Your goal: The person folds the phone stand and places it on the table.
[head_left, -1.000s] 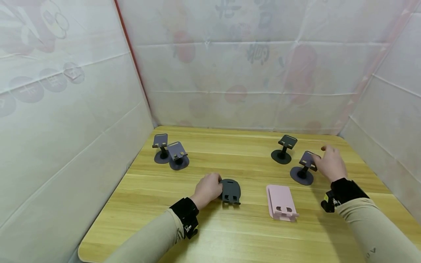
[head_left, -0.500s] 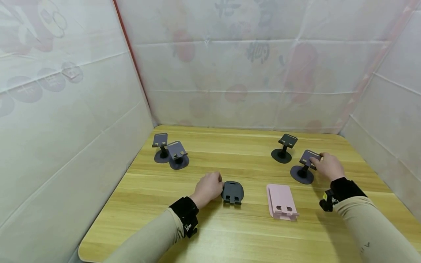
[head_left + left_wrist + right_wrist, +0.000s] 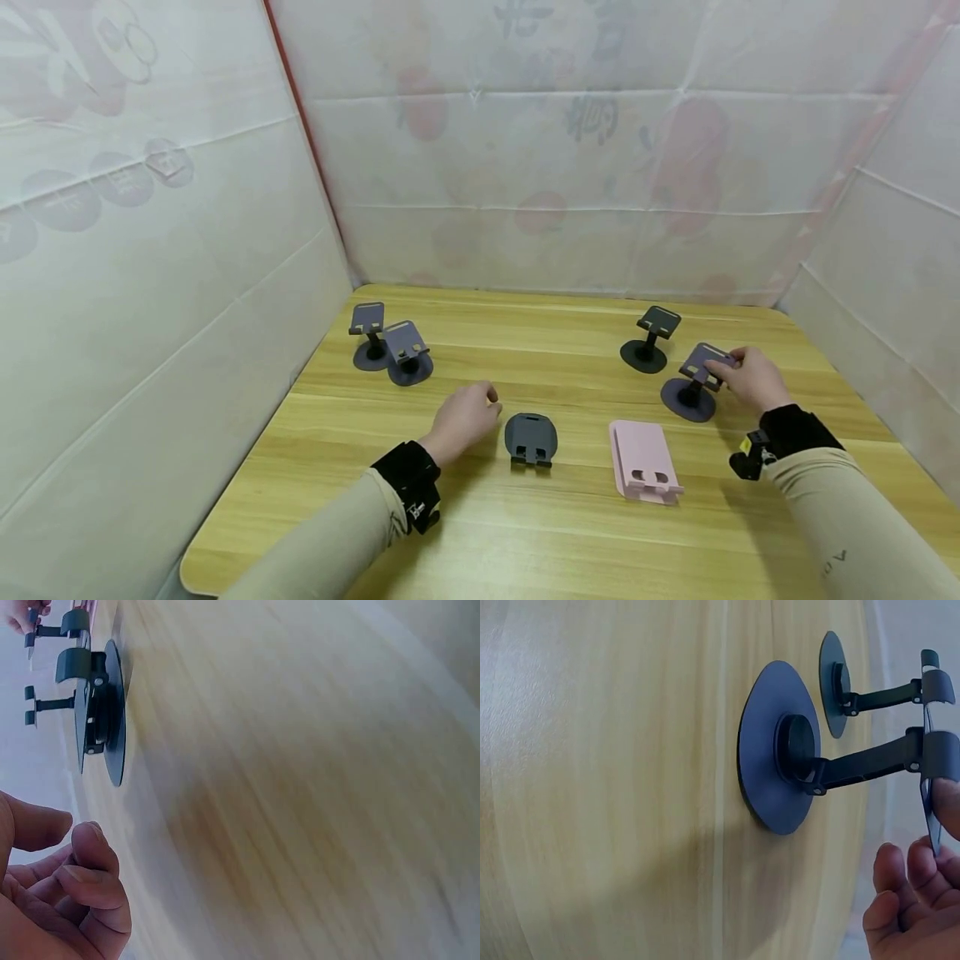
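On smooth wooden table [image 3: 480, 517], right grip [image 3: 752, 379] pinching stand's flat plate [image 3: 703, 362], left grip [image 3: 461, 417] loosely curled, empty

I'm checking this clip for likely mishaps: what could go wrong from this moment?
The right hand pinches the top plate of a purple stand on a thin arm; a sideways pull could tip its base. A black stand stands just behind and might get knocked. The left hand hovers beside the folded dark stand without holding it.
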`<state>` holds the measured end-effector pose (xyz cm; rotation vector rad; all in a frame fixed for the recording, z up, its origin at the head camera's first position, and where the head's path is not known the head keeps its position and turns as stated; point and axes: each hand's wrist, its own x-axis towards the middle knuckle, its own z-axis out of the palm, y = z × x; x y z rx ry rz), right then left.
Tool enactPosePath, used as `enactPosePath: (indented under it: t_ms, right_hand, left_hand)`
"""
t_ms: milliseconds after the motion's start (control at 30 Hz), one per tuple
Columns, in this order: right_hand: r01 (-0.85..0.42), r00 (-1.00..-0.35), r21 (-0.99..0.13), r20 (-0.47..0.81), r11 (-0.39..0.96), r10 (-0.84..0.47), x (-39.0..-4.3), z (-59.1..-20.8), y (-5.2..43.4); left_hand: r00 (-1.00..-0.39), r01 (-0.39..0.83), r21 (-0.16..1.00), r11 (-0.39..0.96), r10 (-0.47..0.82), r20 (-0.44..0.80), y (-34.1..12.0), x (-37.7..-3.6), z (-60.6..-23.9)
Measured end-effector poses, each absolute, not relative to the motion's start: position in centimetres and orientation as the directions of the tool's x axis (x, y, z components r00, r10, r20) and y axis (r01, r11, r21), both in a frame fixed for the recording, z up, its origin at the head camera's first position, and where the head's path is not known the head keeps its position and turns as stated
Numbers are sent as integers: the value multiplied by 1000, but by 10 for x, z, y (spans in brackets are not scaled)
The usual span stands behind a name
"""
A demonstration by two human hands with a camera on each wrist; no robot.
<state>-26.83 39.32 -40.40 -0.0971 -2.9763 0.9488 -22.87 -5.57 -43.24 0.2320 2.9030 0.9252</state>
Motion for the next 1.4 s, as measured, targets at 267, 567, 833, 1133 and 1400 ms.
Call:
enactPosePath:
  t_ms: [267, 567, 833, 1133, 1400]
  right_hand:
    - [40, -998, -644, 17, 764, 66, -271, -396, 384]
    - [-25, -999, -674, 46, 739, 8, -269, -387, 361]
    - [-83, -996, -709, 79, 700, -37, -270, -377, 336]
    - [-152, -988, -778, 98, 610, -121, -267, -364, 303]
    - [-221, -968, -828, 122, 515, -221, -262, -352, 276]
  left_hand:
    - [-986, 121, 593, 796, 166, -22, -68, -232, -428]
    - [-984, 94, 667, 740, 172, -53, -74, -234, -422]
    - [-977, 127, 700, 703, 209, -33, -79, -236, -419]
    - [-971, 154, 717, 680, 238, -17, -79, -240, -418]
    - [-965, 176, 744, 644, 264, 1, -77, -241, -416]
